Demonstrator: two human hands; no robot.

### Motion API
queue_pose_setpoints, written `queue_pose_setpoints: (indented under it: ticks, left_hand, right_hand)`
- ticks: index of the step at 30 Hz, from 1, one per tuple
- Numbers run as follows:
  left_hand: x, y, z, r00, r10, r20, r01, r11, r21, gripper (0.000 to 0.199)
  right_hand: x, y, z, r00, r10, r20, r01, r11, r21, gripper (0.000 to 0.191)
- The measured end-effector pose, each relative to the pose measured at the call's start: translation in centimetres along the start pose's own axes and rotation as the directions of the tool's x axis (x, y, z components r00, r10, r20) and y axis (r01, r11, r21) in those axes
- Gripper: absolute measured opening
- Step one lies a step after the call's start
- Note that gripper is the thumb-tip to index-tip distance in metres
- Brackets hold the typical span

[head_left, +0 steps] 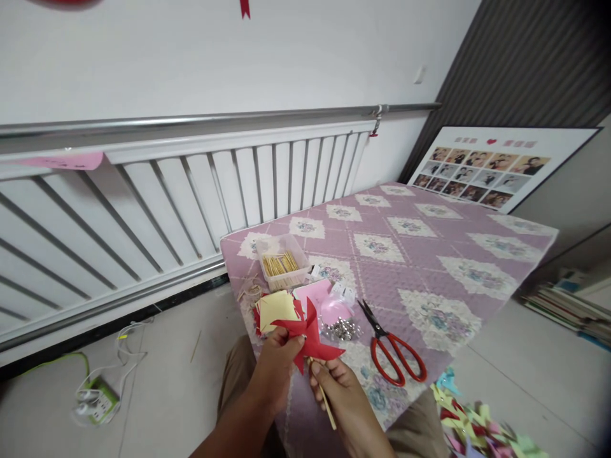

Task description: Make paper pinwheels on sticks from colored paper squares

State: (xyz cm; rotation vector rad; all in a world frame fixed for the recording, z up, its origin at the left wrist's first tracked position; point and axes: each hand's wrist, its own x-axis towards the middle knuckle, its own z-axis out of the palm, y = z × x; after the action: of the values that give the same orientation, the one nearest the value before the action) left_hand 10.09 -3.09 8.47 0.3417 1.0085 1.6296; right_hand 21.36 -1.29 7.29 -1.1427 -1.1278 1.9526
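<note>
A red paper pinwheel [312, 340] is held over the near end of the table. My left hand [279, 359] pinches its left side near the centre, fingers closed. My right hand [337, 381] is closed around a thin wooden stick [328, 407], whose upper end meets the pinwheel's underside. Just behind lie a stack of pale yellow paper squares [277, 310] with red paper beneath, a pink sheet [312, 291] and a heap of small silvery pins [344, 329]. Red-handled scissors [391, 346] rest open to the right.
A clear plastic box [284, 262] of wooden sticks stands at the table's left edge. A white radiator [238, 184] runs behind the purple patterned tablecloth [367, 273]. Finished paper pinwheels [477, 423] lie on the floor at lower right; a power strip [98, 401] at lower left.
</note>
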Motion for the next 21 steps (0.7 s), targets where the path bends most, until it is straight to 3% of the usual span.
queue_pose_setpoints:
  ticks: [8,13,17,21]
  left_hand:
    - [0.7,-1.2,-1.1,0.997,0.047,-0.064,-0.042,0.996,0.084,0.008]
    - [1.3,-1.0,-1.5,0.986,0.073,-0.150,-0.054,0.990,0.132,0.012]
    - [2.2,-0.4,-2.2,0.958,0.134,-0.255,-0.095,0.983,0.159,0.020]
    - [3.1,-0.6,-2.9,0.955,0.162,-0.249,-0.124,0.979,0.160,0.026]
  right_hand:
    - [0.5,1.0,-0.1,1.000,0.004,-0.001,-0.004,1.000,-0.006,0.042]
    - [0.7,1.1,-0.5,0.999,0.012,0.037,-0.008,0.995,-0.102,0.038]
    - [0.7,1.5,-1.2,0.991,-0.108,0.075,0.123,0.966,-0.229,0.029]
    - [0.8,2.5,-1.9,0.975,-0.210,0.074,0.223,0.899,-0.377,0.028]
